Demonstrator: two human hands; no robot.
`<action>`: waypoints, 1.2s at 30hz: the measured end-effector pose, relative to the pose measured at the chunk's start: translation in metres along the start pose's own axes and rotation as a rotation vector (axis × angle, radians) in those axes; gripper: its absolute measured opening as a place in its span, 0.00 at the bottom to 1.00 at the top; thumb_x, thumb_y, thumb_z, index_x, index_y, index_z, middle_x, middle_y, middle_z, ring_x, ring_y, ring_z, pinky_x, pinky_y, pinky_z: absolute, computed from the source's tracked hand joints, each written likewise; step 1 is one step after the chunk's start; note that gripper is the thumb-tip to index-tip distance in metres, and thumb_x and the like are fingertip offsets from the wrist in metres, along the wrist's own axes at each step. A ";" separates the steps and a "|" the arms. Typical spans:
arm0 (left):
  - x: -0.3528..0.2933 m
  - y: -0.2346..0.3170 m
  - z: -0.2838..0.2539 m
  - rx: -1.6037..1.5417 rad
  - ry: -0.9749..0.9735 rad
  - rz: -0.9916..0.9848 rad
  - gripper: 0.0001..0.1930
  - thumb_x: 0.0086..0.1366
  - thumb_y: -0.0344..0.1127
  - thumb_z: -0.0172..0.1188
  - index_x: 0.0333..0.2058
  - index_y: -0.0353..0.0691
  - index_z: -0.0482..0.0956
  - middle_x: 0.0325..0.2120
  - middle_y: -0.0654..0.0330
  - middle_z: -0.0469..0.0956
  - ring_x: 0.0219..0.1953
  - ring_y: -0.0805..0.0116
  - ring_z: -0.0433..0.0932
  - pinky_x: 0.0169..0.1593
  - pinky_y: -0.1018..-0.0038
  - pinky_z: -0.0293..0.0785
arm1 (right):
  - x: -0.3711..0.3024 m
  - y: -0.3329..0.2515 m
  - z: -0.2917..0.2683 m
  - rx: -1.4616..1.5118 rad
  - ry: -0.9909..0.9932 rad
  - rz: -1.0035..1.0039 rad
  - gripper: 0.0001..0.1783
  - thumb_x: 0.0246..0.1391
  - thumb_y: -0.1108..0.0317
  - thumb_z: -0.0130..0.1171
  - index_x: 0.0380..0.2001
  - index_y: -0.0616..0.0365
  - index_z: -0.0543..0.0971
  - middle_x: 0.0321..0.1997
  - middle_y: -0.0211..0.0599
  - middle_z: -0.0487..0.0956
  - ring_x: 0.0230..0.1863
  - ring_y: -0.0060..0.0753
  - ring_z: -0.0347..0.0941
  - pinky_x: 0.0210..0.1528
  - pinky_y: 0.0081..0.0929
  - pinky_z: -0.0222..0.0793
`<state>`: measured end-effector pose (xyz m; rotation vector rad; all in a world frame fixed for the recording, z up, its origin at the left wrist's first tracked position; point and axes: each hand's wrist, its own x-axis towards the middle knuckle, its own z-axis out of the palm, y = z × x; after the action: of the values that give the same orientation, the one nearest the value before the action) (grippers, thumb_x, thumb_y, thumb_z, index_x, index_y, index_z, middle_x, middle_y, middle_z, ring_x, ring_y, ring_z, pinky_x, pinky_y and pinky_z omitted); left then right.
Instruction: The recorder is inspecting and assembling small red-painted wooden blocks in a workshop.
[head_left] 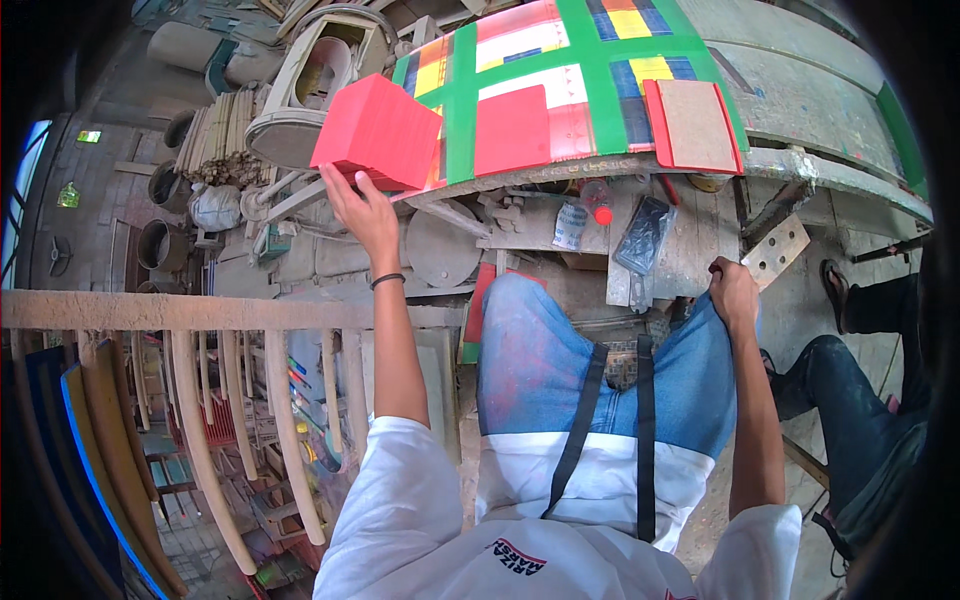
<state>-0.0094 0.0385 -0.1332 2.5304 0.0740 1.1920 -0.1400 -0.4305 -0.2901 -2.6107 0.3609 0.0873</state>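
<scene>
A thick stack of red flat pieces [382,130] stands at the left end of a table covered with green, red, white and yellow patterned sheeting [575,65]. My left hand [362,212] rests against the stack's lower near corner, fingers stretched and thumb apart. Right of the stack lies a flat red piece [513,128]. Farther right is a brown board [697,125] with red edges. My right hand [735,292] is by my right knee, fingers curled; what they hold, if anything, is hidden. A light wooden piece with holes [777,252] sits just beyond it.
Below the table are a bottle with a red cap [600,203] and a black plastic-wrapped item [645,235]. A wooden railing [180,310] runs at my left. Another person's leg [840,390] is close on my right. Wooden sticks [222,135] are piled far left.
</scene>
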 end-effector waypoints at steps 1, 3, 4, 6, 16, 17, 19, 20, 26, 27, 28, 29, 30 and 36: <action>0.003 -0.005 -0.001 0.021 0.007 -0.018 0.27 0.69 0.39 0.44 0.62 0.29 0.56 0.64 0.43 0.55 0.66 0.48 0.55 0.65 0.59 0.50 | 0.000 -0.001 0.000 0.001 0.002 0.002 0.11 0.50 0.69 0.51 0.34 0.55 0.82 0.33 0.51 0.81 0.36 0.53 0.77 0.43 0.44 0.72; 0.009 -0.016 -0.005 0.014 0.007 0.001 0.26 0.69 0.39 0.44 0.61 0.29 0.58 0.63 0.43 0.56 0.65 0.48 0.55 0.65 0.58 0.51 | 0.000 -0.004 -0.001 0.001 -0.013 0.012 0.11 0.50 0.69 0.51 0.34 0.55 0.82 0.33 0.51 0.80 0.37 0.54 0.77 0.42 0.44 0.72; 0.011 -0.021 -0.007 0.010 0.007 0.018 0.26 0.69 0.39 0.44 0.61 0.29 0.59 0.63 0.43 0.57 0.65 0.48 0.56 0.65 0.57 0.51 | 0.000 -0.005 -0.002 0.004 -0.012 0.014 0.11 0.50 0.69 0.51 0.34 0.55 0.82 0.33 0.51 0.80 0.37 0.54 0.77 0.42 0.44 0.72; 0.018 -0.028 -0.008 -0.013 0.048 0.017 0.24 0.69 0.40 0.44 0.59 0.30 0.64 0.61 0.46 0.62 0.64 0.50 0.59 0.64 0.56 0.51 | 0.000 -0.005 -0.003 0.006 -0.009 0.010 0.12 0.50 0.69 0.50 0.34 0.56 0.82 0.34 0.51 0.80 0.37 0.54 0.77 0.42 0.44 0.72; 0.098 -0.017 -0.015 -0.147 -0.248 -0.017 0.21 0.68 0.44 0.46 0.48 0.32 0.75 0.47 0.47 0.77 0.52 0.48 0.73 0.56 0.61 0.65 | 0.002 -0.004 -0.004 -0.006 -0.047 0.024 0.12 0.50 0.69 0.51 0.35 0.54 0.82 0.34 0.52 0.81 0.38 0.54 0.77 0.44 0.45 0.72; 0.108 -0.007 -0.009 -0.151 -0.251 -0.016 0.21 0.68 0.44 0.46 0.48 0.32 0.75 0.47 0.47 0.77 0.52 0.48 0.73 0.56 0.61 0.65 | 0.001 -0.003 -0.005 -0.003 -0.041 0.031 0.12 0.50 0.69 0.51 0.35 0.55 0.82 0.34 0.52 0.81 0.38 0.54 0.77 0.44 0.44 0.72; 0.126 0.007 0.004 0.111 -0.522 0.116 0.21 0.68 0.46 0.47 0.49 0.35 0.75 0.43 0.43 0.77 0.48 0.43 0.75 0.51 0.62 0.70 | 0.001 -0.002 -0.005 0.001 -0.034 0.043 0.12 0.50 0.69 0.51 0.35 0.55 0.82 0.35 0.52 0.80 0.38 0.53 0.77 0.44 0.44 0.72; 0.133 0.008 0.012 0.106 -0.525 0.119 0.21 0.68 0.46 0.47 0.49 0.35 0.75 0.43 0.43 0.77 0.48 0.43 0.75 0.51 0.62 0.70 | 0.001 -0.002 -0.004 0.007 -0.038 0.034 0.12 0.50 0.69 0.51 0.35 0.56 0.82 0.35 0.52 0.80 0.38 0.53 0.77 0.45 0.44 0.72; 0.183 -0.003 0.040 0.190 -0.691 0.186 0.21 0.66 0.50 0.46 0.46 0.42 0.78 0.39 0.41 0.77 0.46 0.43 0.75 0.49 0.60 0.71 | 0.002 -0.009 -0.007 -0.003 -0.066 0.073 0.13 0.49 0.69 0.51 0.36 0.56 0.82 0.36 0.52 0.80 0.40 0.53 0.77 0.45 0.44 0.72; 0.187 -0.001 0.041 0.216 -0.697 0.202 0.22 0.66 0.52 0.46 0.44 0.42 0.79 0.38 0.42 0.78 0.44 0.43 0.76 0.48 0.59 0.71 | 0.002 -0.010 -0.008 0.001 -0.078 0.070 0.13 0.49 0.69 0.51 0.36 0.56 0.82 0.36 0.52 0.80 0.40 0.52 0.77 0.45 0.44 0.72; 0.190 0.000 0.042 0.215 -0.701 0.206 0.22 0.66 0.52 0.46 0.44 0.42 0.79 0.38 0.42 0.78 0.44 0.43 0.76 0.48 0.59 0.71 | 0.002 -0.011 -0.008 0.006 -0.090 0.066 0.13 0.49 0.70 0.51 0.36 0.56 0.81 0.36 0.52 0.80 0.40 0.52 0.77 0.45 0.43 0.72; 0.193 0.001 0.040 0.262 -0.709 0.225 0.22 0.66 0.53 0.46 0.43 0.42 0.79 0.37 0.42 0.78 0.43 0.42 0.76 0.47 0.58 0.71 | 0.004 -0.012 -0.008 0.020 -0.084 0.071 0.13 0.49 0.70 0.51 0.36 0.56 0.82 0.36 0.52 0.80 0.40 0.52 0.77 0.45 0.44 0.72; 0.195 0.003 0.041 0.307 -0.721 0.248 0.22 0.66 0.53 0.46 0.42 0.42 0.80 0.36 0.42 0.78 0.42 0.41 0.76 0.47 0.57 0.71 | 0.004 -0.012 -0.008 0.021 -0.087 0.082 0.13 0.49 0.70 0.51 0.36 0.56 0.82 0.36 0.52 0.80 0.40 0.52 0.77 0.45 0.44 0.72; 0.200 0.024 0.053 0.496 -0.735 0.245 0.25 0.65 0.58 0.45 0.40 0.43 0.81 0.35 0.41 0.78 0.43 0.40 0.76 0.48 0.55 0.71 | 0.008 -0.009 -0.003 -0.012 -0.051 0.043 0.12 0.47 0.71 0.51 0.33 0.57 0.82 0.34 0.52 0.80 0.38 0.54 0.78 0.43 0.44 0.73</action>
<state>0.1572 0.0393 -0.0088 3.3308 -0.1421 0.2490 -0.1296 -0.4265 -0.2846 -2.6076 0.3999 0.1709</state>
